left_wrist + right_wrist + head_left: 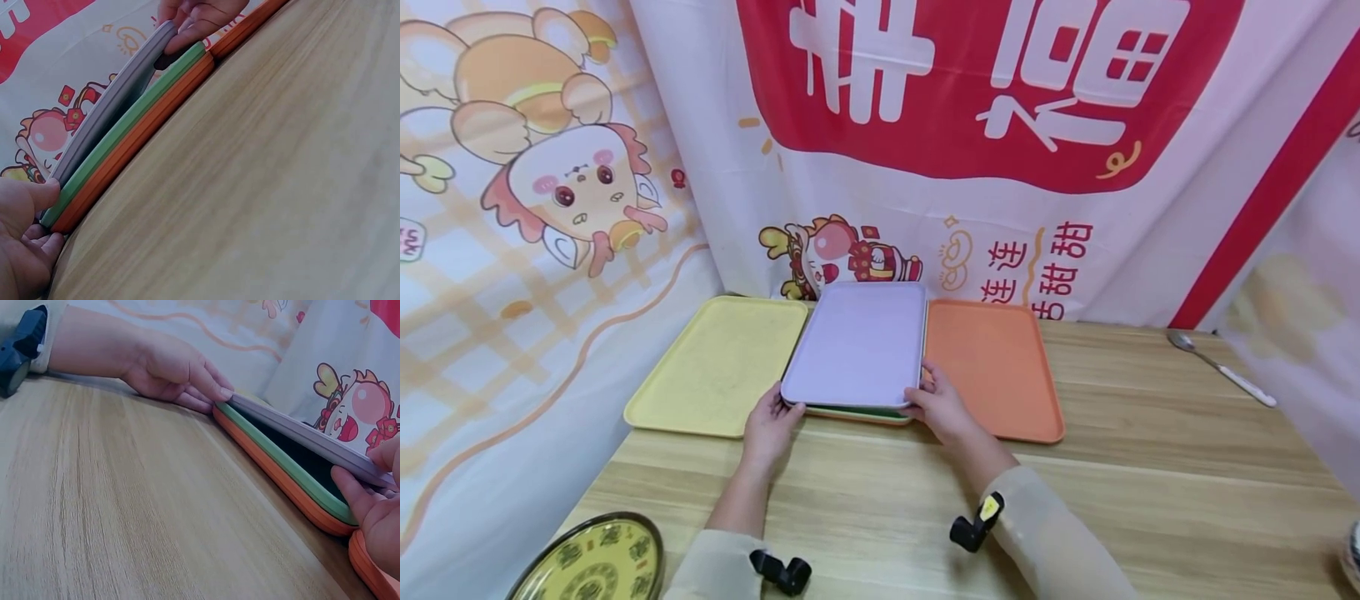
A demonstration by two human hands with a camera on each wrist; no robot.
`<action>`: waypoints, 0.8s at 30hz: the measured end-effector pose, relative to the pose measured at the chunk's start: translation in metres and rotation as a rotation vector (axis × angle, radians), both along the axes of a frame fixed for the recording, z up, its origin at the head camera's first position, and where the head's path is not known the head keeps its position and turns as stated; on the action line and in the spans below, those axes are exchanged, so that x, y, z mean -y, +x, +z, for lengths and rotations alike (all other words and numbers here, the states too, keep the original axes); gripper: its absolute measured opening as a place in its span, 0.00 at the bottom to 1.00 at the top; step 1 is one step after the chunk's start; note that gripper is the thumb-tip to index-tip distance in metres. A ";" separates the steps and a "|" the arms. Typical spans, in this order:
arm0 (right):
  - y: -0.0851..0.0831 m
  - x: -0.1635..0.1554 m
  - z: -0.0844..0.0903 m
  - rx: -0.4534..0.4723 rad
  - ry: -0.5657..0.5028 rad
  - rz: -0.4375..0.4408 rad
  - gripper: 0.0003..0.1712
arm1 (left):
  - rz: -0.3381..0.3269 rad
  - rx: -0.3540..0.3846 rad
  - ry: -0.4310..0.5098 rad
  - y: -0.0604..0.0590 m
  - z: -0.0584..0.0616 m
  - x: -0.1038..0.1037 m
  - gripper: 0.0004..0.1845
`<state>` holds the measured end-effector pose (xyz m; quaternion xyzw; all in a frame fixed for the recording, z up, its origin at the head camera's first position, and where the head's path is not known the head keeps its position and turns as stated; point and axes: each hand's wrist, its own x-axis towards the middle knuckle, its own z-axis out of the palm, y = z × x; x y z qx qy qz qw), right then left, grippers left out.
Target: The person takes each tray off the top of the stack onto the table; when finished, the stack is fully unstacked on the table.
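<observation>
A lavender tray (857,346) lies tilted over a green tray (281,459), which rests on an orange tray (287,494). With my right hand (942,408) I grip the lavender tray's near right corner, thumb above and fingers beneath, and a gap shows between it and the green one. My left hand (769,429) holds the near left corner. In the left wrist view its thumb presses the lavender edge, while its fingers lie low at the corner of the stack. At that corner the lavender tray sits close on the green rim.
A yellow tray (722,367) lies left of the stack and another orange tray (992,375) to its right. A spoon (1225,371) with a white handle is at the far right. A patterned yellow plate (587,567) stands near left. Printed cloth (700,150) hangs behind.
</observation>
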<state>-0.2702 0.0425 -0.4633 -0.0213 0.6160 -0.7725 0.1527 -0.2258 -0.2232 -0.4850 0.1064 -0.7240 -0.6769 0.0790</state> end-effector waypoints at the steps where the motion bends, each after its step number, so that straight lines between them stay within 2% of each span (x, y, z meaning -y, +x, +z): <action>1: 0.000 -0.001 0.000 0.000 -0.007 -0.004 0.42 | -0.002 0.003 0.006 0.000 0.000 0.000 0.37; 8: 0.002 -0.008 0.004 0.013 0.019 -0.028 0.42 | -0.012 0.009 -0.006 -0.002 -0.002 -0.002 0.40; 18: 0.004 -0.035 0.022 -0.003 0.029 -0.018 0.41 | -0.014 0.039 -0.064 0.000 0.000 0.000 0.41; 24: 0.011 -0.057 0.031 -0.074 0.004 -0.001 0.41 | -0.025 0.037 -0.065 0.002 0.003 0.000 0.40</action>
